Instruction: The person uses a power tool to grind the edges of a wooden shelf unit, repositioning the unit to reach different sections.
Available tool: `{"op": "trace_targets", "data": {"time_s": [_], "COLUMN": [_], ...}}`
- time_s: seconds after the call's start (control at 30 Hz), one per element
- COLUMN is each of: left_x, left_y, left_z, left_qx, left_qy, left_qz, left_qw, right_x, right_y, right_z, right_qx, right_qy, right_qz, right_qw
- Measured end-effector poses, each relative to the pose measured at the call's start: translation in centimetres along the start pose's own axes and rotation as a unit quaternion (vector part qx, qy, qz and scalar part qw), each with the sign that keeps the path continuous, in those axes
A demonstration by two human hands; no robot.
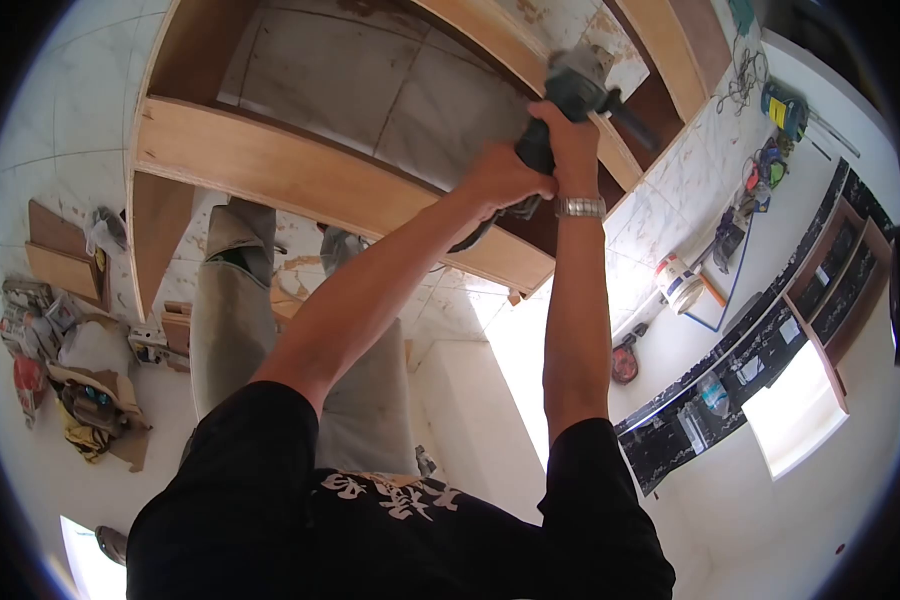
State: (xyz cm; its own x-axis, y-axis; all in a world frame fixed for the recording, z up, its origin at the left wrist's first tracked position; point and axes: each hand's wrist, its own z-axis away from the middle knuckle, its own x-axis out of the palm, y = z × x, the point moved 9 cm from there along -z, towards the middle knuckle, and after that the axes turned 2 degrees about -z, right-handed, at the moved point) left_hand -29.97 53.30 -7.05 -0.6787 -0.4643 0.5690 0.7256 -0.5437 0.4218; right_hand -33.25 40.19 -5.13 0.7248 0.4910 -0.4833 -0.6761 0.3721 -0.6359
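Both of my hands are on a dark angle grinder with a side handle, its head slightly blurred. My left hand wraps around its rear end, where a dark cord hangs down. My right hand, with a metal watch at the wrist, is closed round the body nearer the head. The tool is over a wooden cabinet frame, near one of its inner boards. The grinder's disc is hidden.
Marbled floor tiles show through the frame. Bags and tools lie at left beside wood offcuts. At right are a white bucket, a green power tool, loose cords and a long dark panel with a bottle on it.
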Motion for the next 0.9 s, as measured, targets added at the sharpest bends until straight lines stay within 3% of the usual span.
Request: {"op": "trace_targets", "data": {"time_s": [0.07, 0.17, 0.23, 0.3, 0.4, 0.5, 0.6, 0.7, 0.83, 0.9], "left_x": [1.2, 1.4, 0.6, -1.3, -3.1, -2.7, -1.0, -0.5, -1.9, -2.8], "left_y": [-0.5, -0.1, 0.7, 0.5, 0.7, 0.2, -1.6, -0.2, 0.9, 1.6], "left_z": [-0.1, 0.6, 1.4, 1.5, 1.7, 1.7, 0.6, 0.9, 1.9, 2.3], "left_qx": [-0.009, 0.014, 0.057, 0.041, 0.039, 0.018, -0.005, 0.013, 0.028, 0.015], "left_qy": [-0.021, -0.003, 0.005, 0.020, 0.041, 0.028, -0.009, -0.007, 0.013, 0.013], "left_qz": [-0.023, -0.038, -0.003, 0.044, 0.067, 0.024, -0.036, -0.051, 0.037, 0.071], "left_qw": [0.999, 0.999, 0.998, 0.998, 0.996, 0.999, 0.999, 0.999, 0.999, 0.997], "right_x": [-2.3, -3.0, -1.2, 1.8, 4.7, 3.1, -0.1, -1.1, 2.3, 4.1], "right_y": [1.9, 1.7, 1.0, -1.8, -4.2, -3.3, 1.0, 0.8, -2.7, -4.2], "right_z": [1.0, 2.0, 1.1, 1.3, 2.1, 2.3, 2.3, 3.2, 2.1, 2.1], "right_qx": [0.074, 0.080, 0.015, -0.067, -0.039, -0.082, 0.042, 0.094, -0.035, -0.037], "right_qy": [0.035, 0.053, 0.022, -0.010, -0.040, -0.002, 0.040, 0.066, -0.004, -0.019], "right_qz": [-0.046, -0.021, 0.014, 0.059, 0.118, 0.078, -0.008, -0.036, 0.053, 0.072], "right_qw": [0.996, 0.995, 1.000, 0.996, 0.991, 0.994, 0.998, 0.993, 0.998, 0.997]}}
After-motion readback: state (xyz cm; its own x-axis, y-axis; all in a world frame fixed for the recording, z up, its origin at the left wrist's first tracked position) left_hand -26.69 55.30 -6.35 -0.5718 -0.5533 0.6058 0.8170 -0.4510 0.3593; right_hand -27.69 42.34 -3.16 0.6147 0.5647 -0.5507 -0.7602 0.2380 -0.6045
